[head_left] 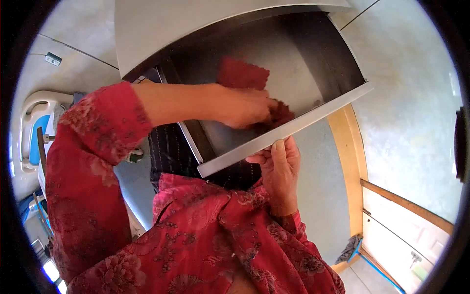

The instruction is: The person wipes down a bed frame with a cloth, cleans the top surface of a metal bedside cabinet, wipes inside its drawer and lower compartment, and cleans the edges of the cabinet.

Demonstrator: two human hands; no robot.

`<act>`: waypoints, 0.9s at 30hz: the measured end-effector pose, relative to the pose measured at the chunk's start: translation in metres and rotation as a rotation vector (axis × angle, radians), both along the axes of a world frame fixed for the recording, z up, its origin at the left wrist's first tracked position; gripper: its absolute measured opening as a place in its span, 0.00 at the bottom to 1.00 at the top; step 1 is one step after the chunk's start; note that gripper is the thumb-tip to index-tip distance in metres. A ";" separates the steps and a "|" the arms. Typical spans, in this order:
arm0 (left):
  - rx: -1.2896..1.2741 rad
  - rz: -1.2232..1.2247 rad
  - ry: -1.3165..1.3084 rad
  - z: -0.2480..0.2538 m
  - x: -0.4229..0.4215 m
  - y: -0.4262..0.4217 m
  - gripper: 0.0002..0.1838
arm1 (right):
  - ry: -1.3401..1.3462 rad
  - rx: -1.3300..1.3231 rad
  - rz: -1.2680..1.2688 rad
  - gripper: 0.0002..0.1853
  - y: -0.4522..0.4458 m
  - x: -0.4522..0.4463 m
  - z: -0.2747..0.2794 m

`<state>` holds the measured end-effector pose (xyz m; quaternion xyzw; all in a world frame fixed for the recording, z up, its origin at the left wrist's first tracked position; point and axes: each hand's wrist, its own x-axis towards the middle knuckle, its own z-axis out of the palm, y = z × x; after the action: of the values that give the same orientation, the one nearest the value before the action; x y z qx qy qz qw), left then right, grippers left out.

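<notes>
A pulled-out drawer [293,128] with dark side walls and a pale, smudged floor lies before me. My left hand [245,108] is inside it, low over the floor near the front panel. Its fingers are closed on a dark red cloth [243,73], which bunches out on both sides of the hand and is partly blurred. My right hand [281,169] grips the drawer's light front panel from outside, with the thumb up near its top edge and the fingers curled beneath.
Above the drawer is a light cabinet top [196,17]. A wooden frame strip [352,166] curves down on the right. At far left stand a white and blue plastic item [36,127] and a small corded box [53,59]. A grey cloth [349,249] lies at lower right.
</notes>
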<state>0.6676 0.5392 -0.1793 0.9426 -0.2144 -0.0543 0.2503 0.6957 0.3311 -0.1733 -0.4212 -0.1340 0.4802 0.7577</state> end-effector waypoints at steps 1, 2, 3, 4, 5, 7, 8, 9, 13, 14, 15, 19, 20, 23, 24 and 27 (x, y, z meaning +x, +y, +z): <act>0.007 -0.001 -0.002 0.006 -0.010 0.005 0.10 | 0.003 0.021 -0.014 0.15 0.000 -0.001 -0.001; 0.114 -0.058 0.052 0.011 -0.019 0.011 0.13 | 0.001 0.028 -0.015 0.15 -0.001 -0.002 -0.001; 0.221 -0.114 0.105 0.015 -0.023 0.016 0.16 | 0.007 0.047 -0.012 0.15 -0.001 -0.002 -0.002; 0.226 -0.113 0.103 0.018 -0.023 0.018 0.16 | 0.013 0.066 -0.007 0.15 0.000 -0.002 -0.002; 0.274 -0.085 0.063 0.017 -0.023 0.022 0.16 | 0.010 0.072 -0.006 0.15 0.000 -0.001 -0.003; 0.321 -0.053 0.019 0.013 -0.016 0.027 0.16 | -0.011 0.055 0.015 0.15 -0.001 0.001 -0.005; 0.340 -0.047 -0.063 0.003 -0.004 0.027 0.16 | -0.016 0.056 0.020 0.15 -0.001 0.001 -0.005; 0.359 -0.040 -0.145 -0.004 0.010 0.026 0.16 | -0.018 0.058 0.021 0.15 -0.001 0.001 -0.006; 0.326 0.007 -0.204 -0.034 0.077 0.018 0.16 | -0.012 0.001 0.010 0.15 -0.001 0.002 -0.002; 0.346 0.019 -0.327 -0.046 0.097 0.017 0.17 | -0.012 0.002 0.006 0.15 0.001 0.003 0.001; 0.364 0.031 -0.450 -0.052 0.113 0.014 0.18 | 0.009 -0.027 0.001 0.15 0.002 0.003 0.005; 0.454 0.145 -0.618 -0.066 0.168 0.004 0.24 | 0.032 -0.022 0.039 0.17 -0.001 0.009 -0.003; 0.454 0.141 -0.617 -0.067 0.180 0.004 0.24 | 0.034 -0.021 0.036 0.17 -0.001 0.010 -0.004; 0.566 0.193 -0.467 -0.064 0.201 0.009 0.25 | 0.050 -0.034 0.053 0.18 -0.001 0.013 -0.007; 0.571 0.196 -0.502 -0.067 0.204 0.015 0.24 | 0.042 -0.009 0.059 0.17 -0.001 0.015 -0.009; 0.621 0.236 -0.538 -0.074 0.213 0.037 0.23 | 0.022 -0.012 0.067 0.17 -0.002 0.020 -0.009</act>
<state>0.8808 0.5767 -0.2529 0.9718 -0.1362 0.1605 -0.1059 0.7159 0.3289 -0.1823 -0.4159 -0.1365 0.5106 0.7400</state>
